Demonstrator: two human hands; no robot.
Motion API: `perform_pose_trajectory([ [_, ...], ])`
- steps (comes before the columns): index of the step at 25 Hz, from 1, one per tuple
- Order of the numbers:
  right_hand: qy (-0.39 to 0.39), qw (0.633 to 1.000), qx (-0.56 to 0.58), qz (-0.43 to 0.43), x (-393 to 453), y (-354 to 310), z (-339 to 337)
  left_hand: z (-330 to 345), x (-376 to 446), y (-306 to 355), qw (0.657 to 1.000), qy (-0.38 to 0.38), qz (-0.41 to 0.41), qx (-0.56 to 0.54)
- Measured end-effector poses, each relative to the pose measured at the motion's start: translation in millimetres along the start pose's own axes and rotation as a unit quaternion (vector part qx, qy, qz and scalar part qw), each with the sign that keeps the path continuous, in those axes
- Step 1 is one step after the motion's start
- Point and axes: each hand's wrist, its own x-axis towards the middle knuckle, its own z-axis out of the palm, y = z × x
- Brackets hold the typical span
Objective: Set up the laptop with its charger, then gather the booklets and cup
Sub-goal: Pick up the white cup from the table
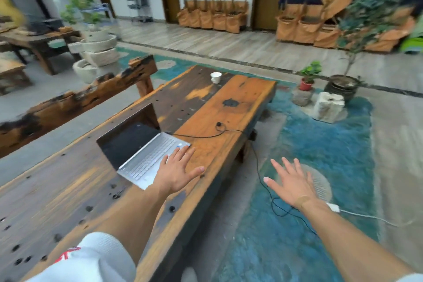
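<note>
Long wooden desk (240,103) in a tiled hall, blue rug (320,144) alongside. Open laptop (139,151) near the desk's near right edge, screen dark, black charger cable (206,136) apparently plugged in at its far right corner, looping across the wood, dropping over the edge and trailing over the rug to a white plug block (333,207) on a white lead. Left hand (177,170) flat and spread, fingers apart, gripping nothing, heel by the laptop's right front corner, fingertips at the keyboard edge. Right hand (290,186) likewise open and empty, held out over the rug above the slack cable. Cup (215,77) upright at the far end, well apart from both hands. No booklets in view; possibly out of frame. Main hazard, as a judgement: loose cable loops on the rug, easy to snag with a foot or a swinging arm, enough to yank the plug or drag the laptop off the near edge. Also a risk: reaching far for the cup and brushing the raised screen. Bench (75,103) along the desk's left side, potted plant (307,78) and stone block (328,107) on the right narrowing the walk to the far end.
</note>
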Motion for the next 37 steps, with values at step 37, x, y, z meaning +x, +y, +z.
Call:
perform_pose_trajectory([
  [37,0.015,0.952,0.033,0.303,208,220,-47,86,428,236,0.960,-0.131,0.246,0.017],
])
